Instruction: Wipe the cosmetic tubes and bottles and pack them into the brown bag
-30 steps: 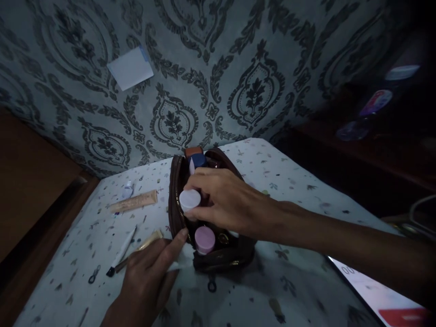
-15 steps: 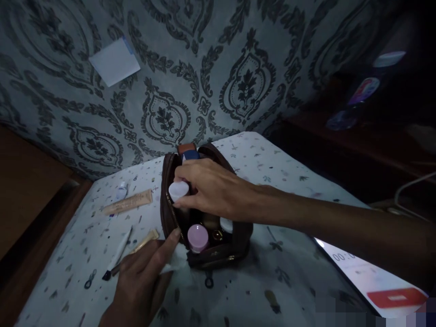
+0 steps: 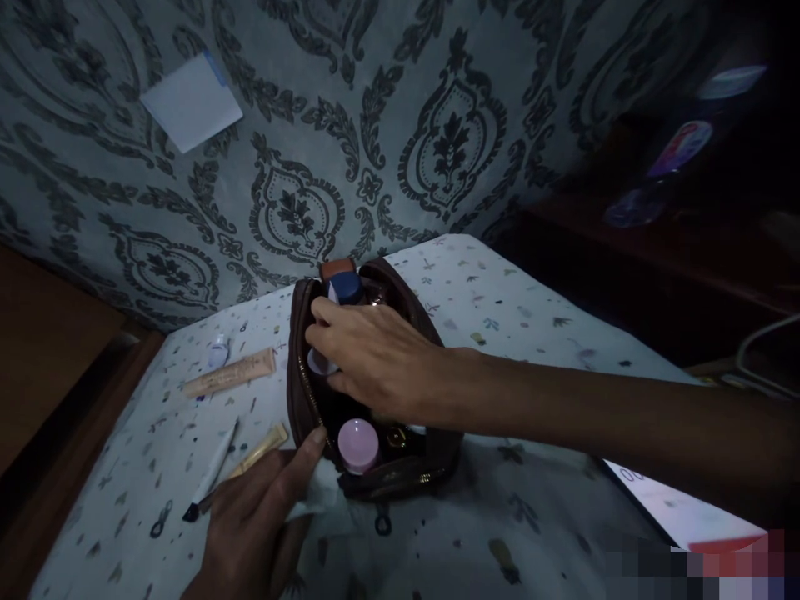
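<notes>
A brown zipped pouch (image 3: 406,471) stands open on a patterned table (image 3: 500,333). My right hand (image 3: 368,354) reaches into it, fingers closed round a white-capped bottle (image 3: 318,362) that sits low inside the pouch. A pink-capped jar (image 3: 358,442) and a blue-topped item (image 3: 346,287) also stand inside. My left hand (image 3: 262,517) rests on the table at the pouch's near left edge, thumb against the rim, fingers closed over a white tissue (image 3: 322,500).
Left of the pouch lie a beige tube (image 3: 230,372), a small white bottle (image 3: 217,353), a thin brush (image 3: 211,472) and a gold tube (image 3: 262,446). A lit phone screen (image 3: 675,508) lies at the right. A patterned wall with a white note (image 3: 191,102) stands behind.
My right hand has pushed the white-capped bottle down and back into the pouch; it now shows less. My left hand has stayed at the pouch's rim.
</notes>
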Action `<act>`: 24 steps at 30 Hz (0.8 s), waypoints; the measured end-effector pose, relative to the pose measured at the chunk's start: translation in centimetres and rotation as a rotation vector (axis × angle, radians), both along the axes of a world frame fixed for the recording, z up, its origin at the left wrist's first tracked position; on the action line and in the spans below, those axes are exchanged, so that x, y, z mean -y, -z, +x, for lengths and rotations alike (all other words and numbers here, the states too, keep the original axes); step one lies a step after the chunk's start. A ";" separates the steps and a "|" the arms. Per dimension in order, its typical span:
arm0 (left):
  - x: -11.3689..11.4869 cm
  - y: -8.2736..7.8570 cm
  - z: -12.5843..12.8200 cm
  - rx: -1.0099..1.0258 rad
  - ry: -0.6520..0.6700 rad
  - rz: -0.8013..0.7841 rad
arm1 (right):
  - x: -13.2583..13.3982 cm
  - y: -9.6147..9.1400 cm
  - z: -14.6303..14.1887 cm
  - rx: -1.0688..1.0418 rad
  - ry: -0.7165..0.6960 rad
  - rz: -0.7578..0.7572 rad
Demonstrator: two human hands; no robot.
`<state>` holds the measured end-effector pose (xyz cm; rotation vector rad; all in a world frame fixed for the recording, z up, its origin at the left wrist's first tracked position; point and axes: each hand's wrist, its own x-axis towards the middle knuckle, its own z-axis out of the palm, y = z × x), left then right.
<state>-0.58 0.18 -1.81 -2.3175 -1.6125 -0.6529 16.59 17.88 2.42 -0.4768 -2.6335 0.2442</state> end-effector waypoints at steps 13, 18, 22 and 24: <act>0.2 0.0 0.2 -0.041 -0.035 0.027 | -1.3 -3.2 2.0 -0.108 -0.043 -0.201; 0.4 0.5 0.3 0.037 -0.052 0.050 | -1.5 -2.9 2.3 -0.131 -0.065 -0.190; -0.2 0.6 0.1 0.216 -0.133 0.063 | -2.0 -2.0 2.4 -0.163 0.006 -0.098; -1.0 0.3 -0.2 0.298 -0.183 0.030 | -2.5 -1.6 2.5 -0.206 0.109 -0.066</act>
